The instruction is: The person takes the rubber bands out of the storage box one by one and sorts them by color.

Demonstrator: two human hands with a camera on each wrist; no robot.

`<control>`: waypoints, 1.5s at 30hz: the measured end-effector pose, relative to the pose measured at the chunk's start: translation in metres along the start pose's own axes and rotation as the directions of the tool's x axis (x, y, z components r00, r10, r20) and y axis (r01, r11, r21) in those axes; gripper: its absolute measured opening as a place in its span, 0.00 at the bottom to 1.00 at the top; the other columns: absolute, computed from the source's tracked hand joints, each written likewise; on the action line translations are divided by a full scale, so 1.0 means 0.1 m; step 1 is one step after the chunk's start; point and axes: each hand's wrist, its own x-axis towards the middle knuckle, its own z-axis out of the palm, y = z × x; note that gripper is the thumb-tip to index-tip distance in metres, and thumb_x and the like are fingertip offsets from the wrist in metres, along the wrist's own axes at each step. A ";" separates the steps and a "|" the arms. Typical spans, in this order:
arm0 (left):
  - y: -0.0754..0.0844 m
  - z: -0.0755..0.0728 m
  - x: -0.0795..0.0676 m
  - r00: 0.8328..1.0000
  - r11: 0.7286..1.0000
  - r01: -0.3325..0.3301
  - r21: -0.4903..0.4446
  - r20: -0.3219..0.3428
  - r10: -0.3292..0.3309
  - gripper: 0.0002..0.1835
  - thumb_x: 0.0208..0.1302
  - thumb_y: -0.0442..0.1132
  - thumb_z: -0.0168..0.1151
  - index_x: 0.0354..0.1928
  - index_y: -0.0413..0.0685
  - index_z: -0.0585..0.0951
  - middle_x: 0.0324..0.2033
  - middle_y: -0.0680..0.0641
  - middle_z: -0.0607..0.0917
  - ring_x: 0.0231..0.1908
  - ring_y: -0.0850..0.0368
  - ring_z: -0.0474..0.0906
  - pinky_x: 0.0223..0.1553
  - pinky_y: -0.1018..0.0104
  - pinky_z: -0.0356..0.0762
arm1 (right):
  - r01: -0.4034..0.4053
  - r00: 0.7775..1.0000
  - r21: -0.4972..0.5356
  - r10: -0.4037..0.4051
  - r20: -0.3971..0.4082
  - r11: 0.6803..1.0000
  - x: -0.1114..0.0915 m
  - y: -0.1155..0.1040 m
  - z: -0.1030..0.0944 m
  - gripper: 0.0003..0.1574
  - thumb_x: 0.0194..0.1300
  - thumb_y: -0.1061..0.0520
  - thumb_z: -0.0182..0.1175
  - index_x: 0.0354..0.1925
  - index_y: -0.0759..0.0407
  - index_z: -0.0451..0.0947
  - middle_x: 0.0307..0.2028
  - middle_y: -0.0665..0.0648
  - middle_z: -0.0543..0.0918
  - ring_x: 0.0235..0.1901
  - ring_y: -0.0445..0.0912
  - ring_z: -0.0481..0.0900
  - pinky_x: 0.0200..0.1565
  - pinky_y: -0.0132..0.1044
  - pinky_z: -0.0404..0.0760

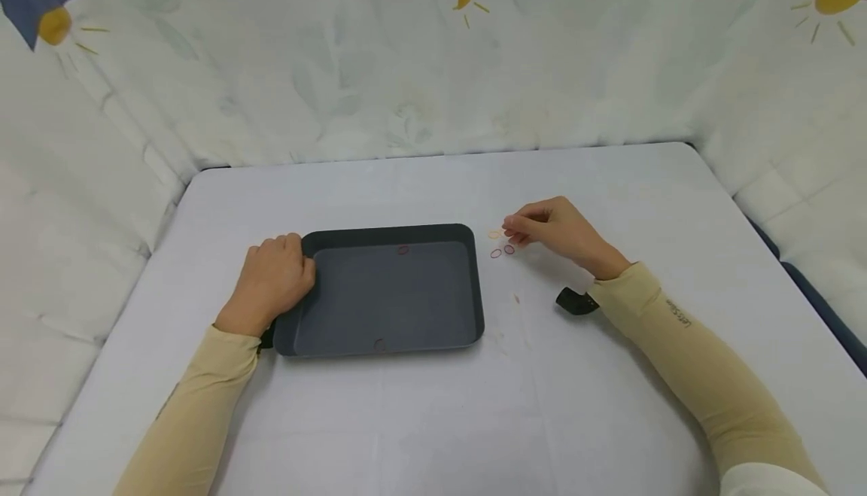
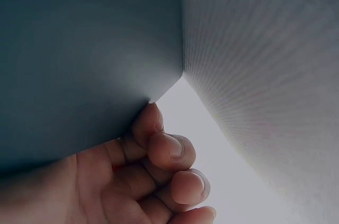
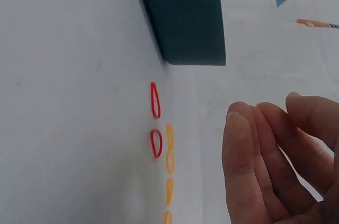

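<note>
A dark grey rectangular tray sits left of centre on the white-covered table. My left hand grips its left edge; in the left wrist view the curled fingers lie against its dark outer side. Inside the tray are a small reddish ring and a fainter ring. My right hand hovers right of the tray, thumb and fingers loosely bent, with nothing visible between them. Close by its fingertips lie two red rubber bands and several yellow-orange rubber bands.
White cloth covers the table, with faint brownish marks right of the tray. A patterned curtain hangs behind and at both sides. A black wrist-worn device shows under the right sleeve.
</note>
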 end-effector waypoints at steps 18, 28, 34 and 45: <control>0.09 0.05 0.08 0.999 1.000 0.024 -0.014 0.027 -0.024 0.13 0.70 0.36 0.46 0.26 0.40 0.70 0.21 0.41 0.73 0.23 0.44 0.71 0.26 0.55 0.64 | 0.182 0.974 -0.089 -0.167 0.155 0.979 0.28 -0.52 0.29 0.18 0.69 0.46 0.67 0.51 0.54 0.87 0.41 0.59 0.91 0.40 0.59 0.88 0.47 0.55 0.85; 0.16 0.06 0.11 0.999 1.000 0.025 -0.013 0.026 -0.025 0.12 0.70 0.37 0.47 0.27 0.40 0.71 0.22 0.40 0.75 0.24 0.43 0.73 0.27 0.53 0.67 | 0.343 0.922 -0.161 -0.299 0.247 0.925 0.46 -0.68 0.57 0.18 0.63 0.57 0.73 0.52 0.58 0.87 0.50 0.60 0.90 0.46 0.45 0.89 0.53 0.37 0.86; 0.19 0.06 0.11 1.000 1.000 0.019 -0.009 0.013 -0.019 0.12 0.70 0.37 0.47 0.27 0.39 0.70 0.22 0.40 0.75 0.24 0.43 0.73 0.27 0.53 0.66 | 0.421 0.888 -0.278 -0.330 0.320 0.864 0.51 -0.78 0.69 0.21 0.64 0.58 0.72 0.56 0.57 0.86 0.52 0.58 0.90 0.47 0.45 0.90 0.51 0.35 0.86; 0.24 0.08 0.13 1.000 1.000 0.018 -0.004 -0.008 -0.018 0.12 0.69 0.36 0.45 0.27 0.39 0.70 0.22 0.41 0.74 0.24 0.43 0.73 0.28 0.53 0.65 | 0.472 0.860 -0.383 -0.319 0.399 0.794 0.56 -0.94 0.81 0.19 0.67 0.58 0.69 0.55 0.59 0.86 0.50 0.57 0.91 0.46 0.44 0.89 0.49 0.35 0.85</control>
